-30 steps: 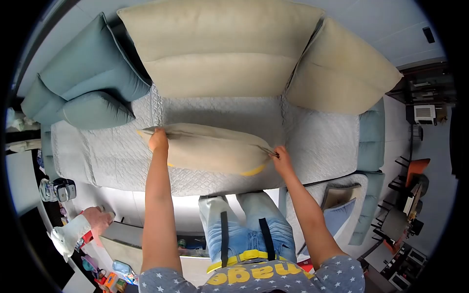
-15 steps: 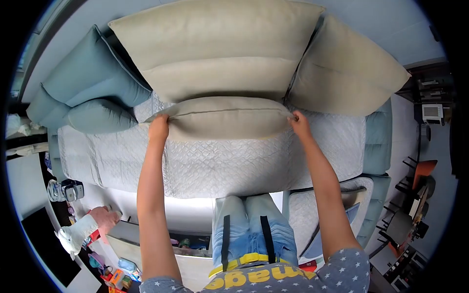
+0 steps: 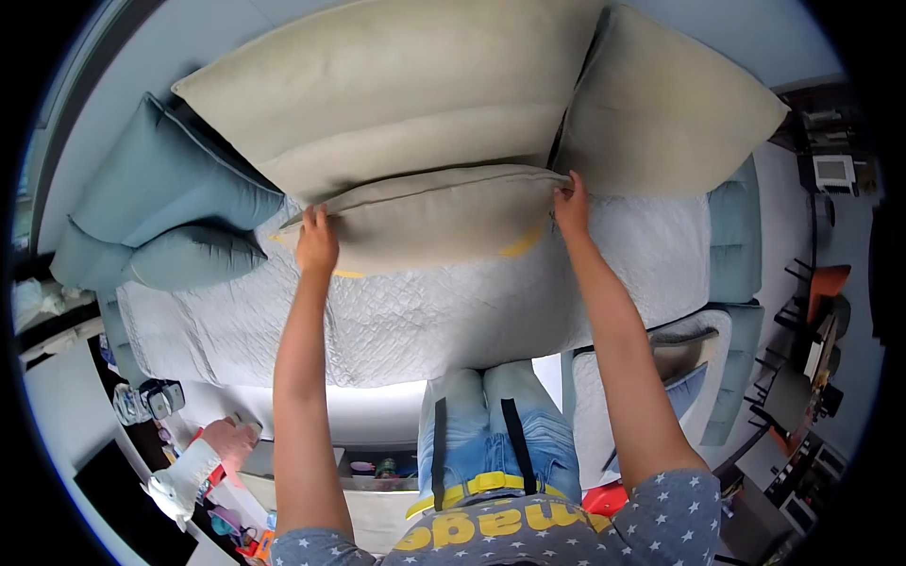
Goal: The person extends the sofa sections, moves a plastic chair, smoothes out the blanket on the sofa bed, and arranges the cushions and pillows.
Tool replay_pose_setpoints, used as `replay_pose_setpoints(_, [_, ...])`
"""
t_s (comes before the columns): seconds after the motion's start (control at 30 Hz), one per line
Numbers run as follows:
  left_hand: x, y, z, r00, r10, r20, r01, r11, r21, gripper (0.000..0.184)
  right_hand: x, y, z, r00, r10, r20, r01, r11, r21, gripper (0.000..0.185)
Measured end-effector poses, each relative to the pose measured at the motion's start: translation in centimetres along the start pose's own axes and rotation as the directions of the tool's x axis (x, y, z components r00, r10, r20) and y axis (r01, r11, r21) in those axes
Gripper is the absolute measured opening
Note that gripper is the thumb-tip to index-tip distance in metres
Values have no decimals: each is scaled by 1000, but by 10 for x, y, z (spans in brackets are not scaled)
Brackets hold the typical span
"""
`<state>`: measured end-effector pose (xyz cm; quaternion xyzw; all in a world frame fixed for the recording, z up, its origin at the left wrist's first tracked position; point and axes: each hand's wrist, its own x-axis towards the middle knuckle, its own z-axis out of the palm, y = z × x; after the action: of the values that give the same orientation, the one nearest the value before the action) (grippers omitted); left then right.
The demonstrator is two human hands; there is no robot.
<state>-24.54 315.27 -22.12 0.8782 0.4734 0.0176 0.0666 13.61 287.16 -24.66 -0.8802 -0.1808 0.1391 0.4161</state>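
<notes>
A beige cushion with a seam along its top stands on the sofa's quilted grey cover, up against the big beige back cushion. Yellow patches show along its lower edge. My left hand is closed around the cushion's left end, fingers over the upper edge and the thumb hidden. At the upper right corner, my right hand pinches the cushion's edge between thumb and fingers.
Blue-green cushions lean at the sofa's left end. Another beige back cushion rests on the right, near a blue-green armrest. A white plush toy and small items lie on the lower left.
The cushion now slants, its right end higher, and yellow patches have come into sight below. My right hand has risen with its corner. The whole view has turned slightly.
</notes>
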Motion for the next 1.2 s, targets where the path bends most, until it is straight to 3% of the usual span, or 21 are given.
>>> replay_pose_setpoints(0.03, [-9, 18, -10, 997, -14, 80, 3, 990, 138, 50, -6, 3, 6, 999, 12, -35, -11, 1000, 25, 47])
replay_pose_setpoints(0.1, [-31, 42, -11, 994, 70, 82, -85, 975, 203, 60, -22, 1, 13, 996, 28, -81, -24, 999, 48, 54])
replay_pose_setpoints(0.17, [-56, 59, -4, 976, 219, -8, -215, 964, 158, 64, -50, 4, 13, 980, 61, -188, -33, 988, 151, 56])
replay_pose_setpoints(0.2, [-66, 66, -2, 963, 267, 21, -268, 956, 120, 63, -64, 11, 10, 978, 70, -197, -41, 988, 147, 56])
replay_pose_setpoints(0.27, [-81, 72, 1, 947, 314, 75, -321, 939, 124, 61, -89, 43, 7, 970, 111, -216, -124, 991, -47, 57])
replay_pose_setpoints(0.3, [-85, 75, 6, 929, 350, 122, -365, 921, 133, 59, -102, 54, 0, 965, 116, -234, -131, 990, -48, 57])
replay_pose_setpoints(0.37, [-82, 71, 20, 904, 84, 418, -152, 980, 131, 52, -131, 70, -18, 974, 220, -55, -226, 946, -234, 55])
replay_pose_setpoints(0.43, [-76, 81, 16, 892, -51, 450, -38, 982, 186, 45, -156, 81, -40, 963, 265, -37, -268, 950, -159, 54])
replay_pose_setpoints(0.47, [-78, 94, 15, 893, -18, 450, -70, 982, 178, 45, -171, 89, -55, 954, 300, 11, -298, 951, -84, 53])
replay_pose_setpoints(0.53, [-82, 122, 10, 873, -295, 387, 211, 946, 245, 38, -198, 104, -87, 949, 314, -22, -314, 948, -46, 53])
replay_pose_setpoints(0.63, [-118, 182, 16, 947, -72, 312, -19, 960, 278, 33, -242, 142, -135, 921, 382, -74, -384, 923, -10, 53])
replay_pose_setpoints(0.7, [-153, 232, 28, 923, 186, 336, -262, 944, 199, 28, -271, 176, -173, 880, 457, -129, -461, 888, -2, 53])
replay_pose_setpoints(0.77, [-190, 290, 37, 799, 392, 456, -491, 863, 119, 29, -304, 208, -213, 816, 535, -220, -540, 841, 39, 52])
replay_pose_setpoints(0.87, [-258, 390, 49, 588, 554, 589, -640, 765, -80, 30, -353, 248, -284, 706, 618, -345, -604, 780, 161, 48])
replay_pose_setpoints(0.97, [-329, 486, 62, 421, 635, 648, -696, 684, -219, 33, -408, 304, -345, 593, 661, -460, -661, 726, 191, 45])
replay_pose_setpoints(1.03, [-377, 545, 86, 354, 783, 511, -669, 594, -447, 32, -446, 336, -386, 537, 637, -553, -679, 715, 165, 41])
replay_pose_setpoints(1.07, [-398, 582, 89, 273, 765, 584, -703, 573, -422, 40, -464, 353, -407, 497, 654, -570, -697, 692, 187, 41])
replay_pose_setpoints(1.2, [-477, 688, 143, 165, 847, 506, -646, 481, -593, 48, -531, 412, -470, 316, 677, -664, -785, 580, 217, 41])
